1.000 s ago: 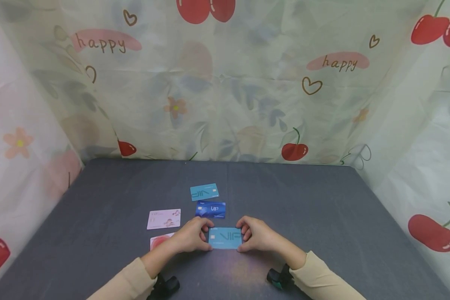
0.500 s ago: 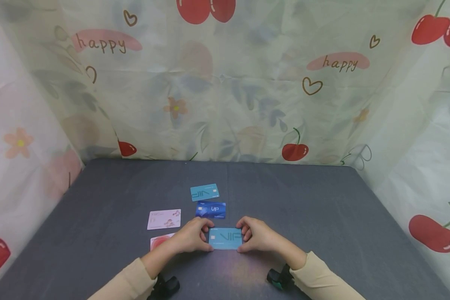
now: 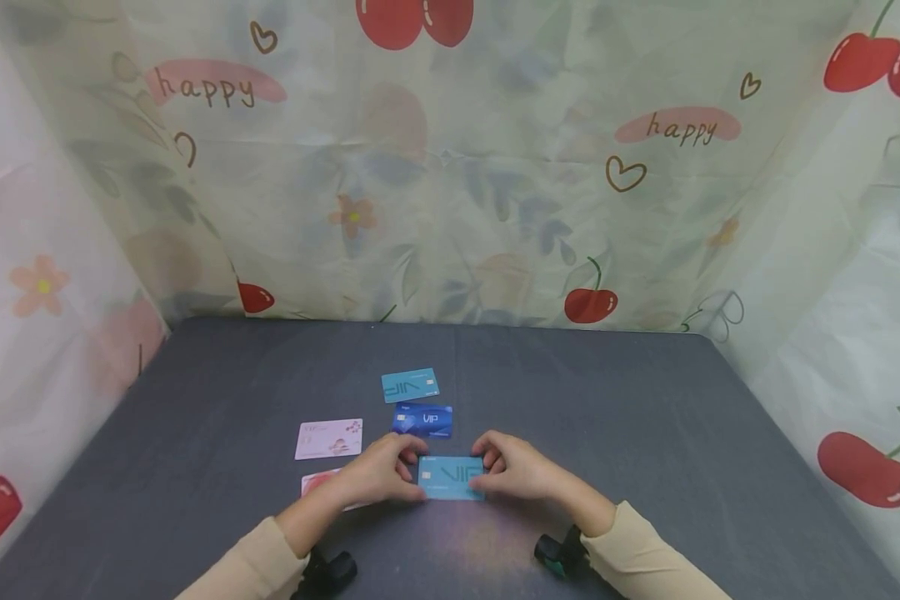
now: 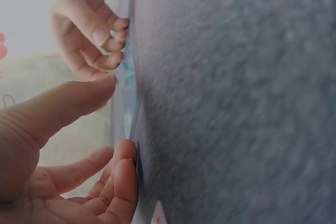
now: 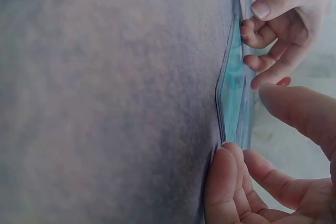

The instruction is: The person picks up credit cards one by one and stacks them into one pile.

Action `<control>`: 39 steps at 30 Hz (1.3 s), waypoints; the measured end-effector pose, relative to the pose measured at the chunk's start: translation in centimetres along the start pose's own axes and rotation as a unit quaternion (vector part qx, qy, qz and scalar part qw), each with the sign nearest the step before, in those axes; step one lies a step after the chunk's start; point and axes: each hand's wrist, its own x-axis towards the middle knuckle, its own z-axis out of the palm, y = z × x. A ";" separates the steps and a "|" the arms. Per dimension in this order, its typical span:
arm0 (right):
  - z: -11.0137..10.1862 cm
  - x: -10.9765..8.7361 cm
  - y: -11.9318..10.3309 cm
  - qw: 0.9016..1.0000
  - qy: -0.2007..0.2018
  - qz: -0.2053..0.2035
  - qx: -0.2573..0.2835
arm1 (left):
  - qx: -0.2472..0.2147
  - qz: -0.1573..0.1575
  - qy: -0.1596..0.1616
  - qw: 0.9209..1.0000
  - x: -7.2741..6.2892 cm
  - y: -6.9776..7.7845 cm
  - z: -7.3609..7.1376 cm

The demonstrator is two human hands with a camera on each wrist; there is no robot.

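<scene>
A light-blue VIP card (image 3: 450, 478) lies low over the dark tabletop between both hands; its edge shows thin stacked layers in the right wrist view. At its left end is my left hand (image 3: 381, 472), bent fingertips at the card's edge and the thumb (image 4: 97, 93) raised apart from them. My right hand (image 3: 516, 468) stands at the opposite end. Its fingertips (image 5: 223, 163) touch the edge, while the thumb (image 5: 278, 100) hovers over the card with a gap below. Neither thumb presses the card in the wrist views.
Behind the hands lie a dark-blue VIP card (image 3: 423, 420) and another light-blue card (image 3: 410, 386). A pale pink card (image 3: 328, 438) is on the left, with a red-and-pink card (image 3: 317, 481) partly under the left hand. A printed curtain (image 3: 450, 192) borders the table's back.
The right thumb has shifted left, from the card's lower right corner to over its face. The left forearm has shifted slightly, uncovering more of the red-and-pink card. The light-blue card stays in place.
</scene>
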 end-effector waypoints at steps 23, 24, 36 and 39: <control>-1.7 1.5 -0.4 0.999 0.023 -0.024 0.007 | -0.029 -0.014 0.014 0.999 0.1 -0.4 -3.0; -1.8 1.7 -0.5 0.999 0.026 -0.026 0.006 | -0.032 -0.021 0.015 0.999 0.1 -0.4 -3.2; -2.7 3.6 -1.0 0.999 0.040 -0.026 0.020 | -0.035 -0.062 0.051 0.996 1.0 -0.7 -4.7; -2.8 4.1 -0.9 0.999 0.042 -0.025 0.022 | -0.034 -0.079 0.061 0.994 1.4 -0.8 -4.9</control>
